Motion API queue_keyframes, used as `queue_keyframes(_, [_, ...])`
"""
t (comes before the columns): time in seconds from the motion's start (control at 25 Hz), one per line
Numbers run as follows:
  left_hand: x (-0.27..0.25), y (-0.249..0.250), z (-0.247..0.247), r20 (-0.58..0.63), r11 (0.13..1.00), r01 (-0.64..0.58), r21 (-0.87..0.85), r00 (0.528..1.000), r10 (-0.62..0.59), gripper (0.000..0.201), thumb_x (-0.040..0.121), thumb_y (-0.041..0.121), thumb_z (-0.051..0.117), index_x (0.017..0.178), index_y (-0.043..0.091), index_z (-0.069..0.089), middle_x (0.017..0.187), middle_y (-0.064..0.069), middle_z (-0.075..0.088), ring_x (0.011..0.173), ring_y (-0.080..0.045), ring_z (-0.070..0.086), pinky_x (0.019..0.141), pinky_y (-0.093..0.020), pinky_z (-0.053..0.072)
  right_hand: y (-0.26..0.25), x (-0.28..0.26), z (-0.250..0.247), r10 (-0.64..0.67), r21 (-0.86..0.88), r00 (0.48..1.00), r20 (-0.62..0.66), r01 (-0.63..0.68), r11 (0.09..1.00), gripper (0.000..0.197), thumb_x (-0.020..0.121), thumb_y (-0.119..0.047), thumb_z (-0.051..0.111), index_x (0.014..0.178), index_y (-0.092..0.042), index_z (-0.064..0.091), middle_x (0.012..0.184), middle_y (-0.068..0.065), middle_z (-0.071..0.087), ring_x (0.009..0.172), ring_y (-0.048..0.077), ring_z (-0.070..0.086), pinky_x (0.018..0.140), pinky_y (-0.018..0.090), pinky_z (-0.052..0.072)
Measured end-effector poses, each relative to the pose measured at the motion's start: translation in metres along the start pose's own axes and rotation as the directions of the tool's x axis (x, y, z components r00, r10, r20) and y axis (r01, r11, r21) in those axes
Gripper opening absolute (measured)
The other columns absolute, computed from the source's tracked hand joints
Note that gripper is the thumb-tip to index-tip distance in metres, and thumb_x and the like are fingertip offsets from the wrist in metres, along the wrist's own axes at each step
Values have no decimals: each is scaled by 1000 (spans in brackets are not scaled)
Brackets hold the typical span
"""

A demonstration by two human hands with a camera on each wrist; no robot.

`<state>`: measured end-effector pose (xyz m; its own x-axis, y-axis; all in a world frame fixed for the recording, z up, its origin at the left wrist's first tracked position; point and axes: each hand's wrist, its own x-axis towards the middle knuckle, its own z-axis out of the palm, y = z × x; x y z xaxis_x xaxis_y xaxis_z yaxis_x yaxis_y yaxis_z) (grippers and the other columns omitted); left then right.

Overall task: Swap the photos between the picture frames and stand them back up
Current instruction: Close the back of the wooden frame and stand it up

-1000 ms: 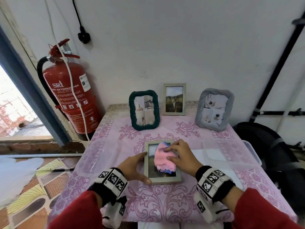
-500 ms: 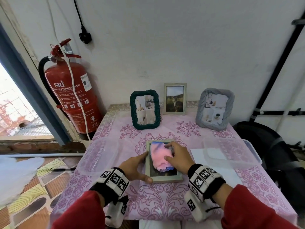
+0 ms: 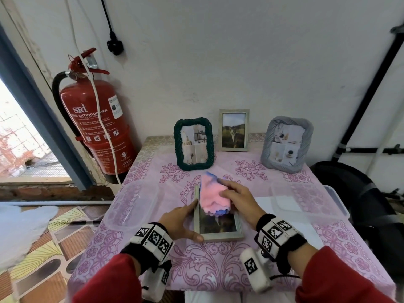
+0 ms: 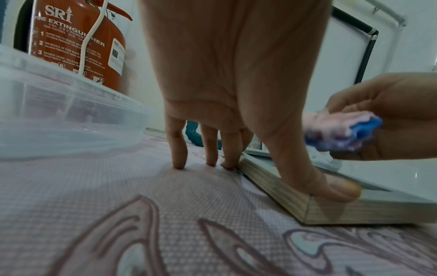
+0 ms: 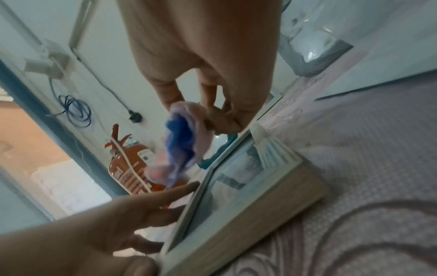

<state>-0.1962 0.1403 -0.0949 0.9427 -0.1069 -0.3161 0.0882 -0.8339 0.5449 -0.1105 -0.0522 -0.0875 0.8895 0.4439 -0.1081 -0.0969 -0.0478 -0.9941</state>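
Our left hand (image 3: 178, 221) braces the flat frame (image 3: 218, 234), fingers straight, thumb on its corner; our right hand (image 3: 237, 196) pinches the cloth (image 3: 213, 199) on the glass.

- Four picture frames: one lying flat (image 3: 218, 234), three upright — a green one (image 3: 193, 144), a pale wooden one (image 3: 233, 130), a grey one (image 3: 286, 144)
- Two clear plastic containers (image 3: 131, 206) (image 3: 306, 200)
- One pink-and-blue cloth (image 3: 213, 199)
- One fire extinguisher (image 3: 98, 125)
- Two hands (image 3: 179, 221) (image 3: 239, 199)

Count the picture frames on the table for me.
4. Green frame standing back left, thin silver frame back centre, grey frame back right, and a pale frame lying flat in front under both hands. None seems hidden.
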Motion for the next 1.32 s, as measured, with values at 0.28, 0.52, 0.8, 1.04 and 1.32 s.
queue_keyframes(0.28, [2, 0, -1, 32, 999, 38, 17, 999, -38, 115, 67, 45, 79, 150, 21, 3, 148, -4, 39, 136, -18, 37, 113, -37, 31, 8, -6, -9, -123, -820, 975, 187, 224, 527, 51, 79, -14, 61, 128, -13, 48, 123, 8, 37, 117, 21, 39, 103, 29, 36])
queue_keyframes(0.52, [3, 1, 0, 28, 998, 47, 44, 998, -49, 115, 67, 46, 78, 150, 22, 2, 147, -5, 39, 135, -19, 37, 112, -37, 31, 5, -2, -5, -350, -747, 912, 212, 382, 544, 33, 89, -1, 44, 117, -6, 60, 117, 9, 56, 114, 22, 48, 99, 25, 34])
queue_keyframes(0.8, [2, 0, -1, 38, 998, 58, 39, 998, -59, 115, 68, 47, 77, 150, 21, 1, 147, -4, 39, 135, -17, 37, 113, -37, 31, 13, 2, 3, 138, -883, 874, 467, 451, 129, 62, 99, -42, 33, 151, -22, 5, 159, 5, -4, 147, 24, -6, 119, 38, 5])
queue_keyframes(1.04, [0, 3, -2, 50, 997, 53, 64, 997, -56, 114, 70, 48, 76, 150, 21, -1, 149, -5, 37, 137, -18, 34, 113, -38, 30, -1, -3, 4, 71, -836, 891, 448, 390, 386, 51, 98, -36, 39, 144, -15, 32, 153, 9, 26, 143, 24, 20, 117, 39, 20])
queue_keyframes(1.32, [-3, 9, -3, 57, 989, 75, 130, 995, -84, 113, 72, 49, 74, 150, 21, -3, 152, -6, 29, 140, -20, 28, 114, -38, 27, -12, 4, -26, -338, -709, 940, 47, 270, 652, 25, 93, -12, 52, 116, -8, 59, 111, 10, 54, 108, 22, 51, 92, 24, 40])
